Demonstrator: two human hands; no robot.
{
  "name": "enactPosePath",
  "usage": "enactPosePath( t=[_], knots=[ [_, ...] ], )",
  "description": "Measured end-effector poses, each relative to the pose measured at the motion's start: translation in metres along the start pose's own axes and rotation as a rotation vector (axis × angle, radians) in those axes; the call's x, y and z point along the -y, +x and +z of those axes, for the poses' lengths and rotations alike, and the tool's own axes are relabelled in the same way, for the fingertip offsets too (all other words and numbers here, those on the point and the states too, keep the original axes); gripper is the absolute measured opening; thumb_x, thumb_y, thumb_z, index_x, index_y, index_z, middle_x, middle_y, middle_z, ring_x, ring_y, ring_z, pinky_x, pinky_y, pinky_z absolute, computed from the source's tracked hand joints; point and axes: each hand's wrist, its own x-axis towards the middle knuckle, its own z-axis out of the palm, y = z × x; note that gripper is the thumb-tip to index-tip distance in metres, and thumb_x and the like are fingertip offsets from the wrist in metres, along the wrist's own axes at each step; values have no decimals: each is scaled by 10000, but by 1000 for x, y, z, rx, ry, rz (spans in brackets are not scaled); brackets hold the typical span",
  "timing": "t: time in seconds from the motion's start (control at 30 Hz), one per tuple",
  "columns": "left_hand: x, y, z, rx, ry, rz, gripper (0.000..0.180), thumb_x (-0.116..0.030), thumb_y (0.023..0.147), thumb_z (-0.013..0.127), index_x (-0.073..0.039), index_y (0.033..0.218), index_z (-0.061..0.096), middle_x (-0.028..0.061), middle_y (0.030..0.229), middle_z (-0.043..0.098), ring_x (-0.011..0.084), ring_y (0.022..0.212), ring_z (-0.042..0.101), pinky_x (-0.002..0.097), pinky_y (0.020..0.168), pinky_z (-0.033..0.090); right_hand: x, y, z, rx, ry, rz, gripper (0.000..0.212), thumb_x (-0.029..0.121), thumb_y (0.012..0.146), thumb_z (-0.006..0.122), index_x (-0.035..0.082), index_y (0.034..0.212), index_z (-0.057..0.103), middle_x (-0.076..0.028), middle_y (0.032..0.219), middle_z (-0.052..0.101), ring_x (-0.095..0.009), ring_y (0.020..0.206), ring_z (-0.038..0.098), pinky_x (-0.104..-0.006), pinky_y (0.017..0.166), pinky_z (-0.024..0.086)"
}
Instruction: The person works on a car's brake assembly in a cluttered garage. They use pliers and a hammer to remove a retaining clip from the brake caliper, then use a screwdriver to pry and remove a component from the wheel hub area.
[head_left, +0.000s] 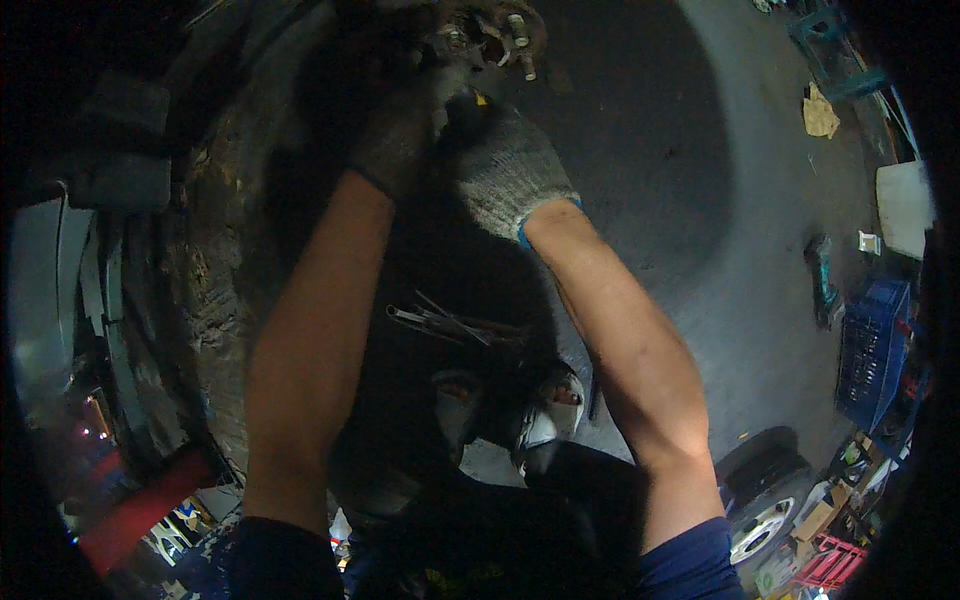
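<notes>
From where I stand, the person's two gloved hands reach toward 12 o'clock, close to a rusty, lumpy metal assembly (490, 40) with pale cylindrical studs on its right side. The right hand (512, 165) wears a coarse grey knit glove with a blue cuff edge; a small yellow piece (481, 99) shows near its fingers. The left hand (395, 140), in a darker glove, is just beside it toward 11. Shadow swallows both sets of fingers, so I can't tell whether either grips anything.

Slim metal tubes (450, 325) lie just below centre, toward 7. The smooth, dull grey floor (690, 290) runs to a torn tan scrap (820, 112) at 2, a teal-and-black power tool (825, 282) and slotted blue plastic crate (873, 350) around 3, and a tyred wheel (765, 505) at 4. A red bar (145, 515) slants at 8.
</notes>
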Motion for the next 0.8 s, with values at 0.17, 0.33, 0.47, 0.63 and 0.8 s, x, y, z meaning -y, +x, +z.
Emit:
enactPosePath(
  t=[0.17,0.33,0.47,0.63,0.8],
  knots=[
    [-31,-3,13,3,-925,-341,308,-177,985,624,-49,1262,667,123,1180,701,272,1053,658,405,916,530,13,-1,-16,90,99,150,324,124,895,600,3,1187,673,-242,1134,698,-410,1092,654,-472,929,548],
    [-46,6,5,53,-777,-415,345,-210,918,734,-69,1230,687,58,1115,705,204,996,654,378,866,536,20,-7,-31,127,251,61,285,128,883,609,5,1120,709,-241,1120,710,-405,1067,663,-450,920,544],
    [-46,9,0,75,-672,-453,333,-291,877,729,-61,1118,748,87,1011,742,220,960,681,378,876,535,11,-6,-41,339,187,-22,327,170,867,610,18,1142,698,-272,1117,706,-435,1052,670,-441,940,535],
    [-28,8,10,114,-847,-382,271,-216,915,721,-65,1140,720,56,1078,709,202,964,663,362,857,543,14,-2,-19,59,151,-61,349,166,878,618,-9,1175,666,-259,1170,691,-421,1120,647,-446,981,516],
    [-13,12,20,26,-620,-16,203,-194,945,678,-50,1076,737,59,1040,718,200,961,668,353,865,543,15,-2,-6,69,185,125,346,167,935,592,-9,1230,630,-244,1199,675,-424,1182,606,-466,1018,486]
  ],
)
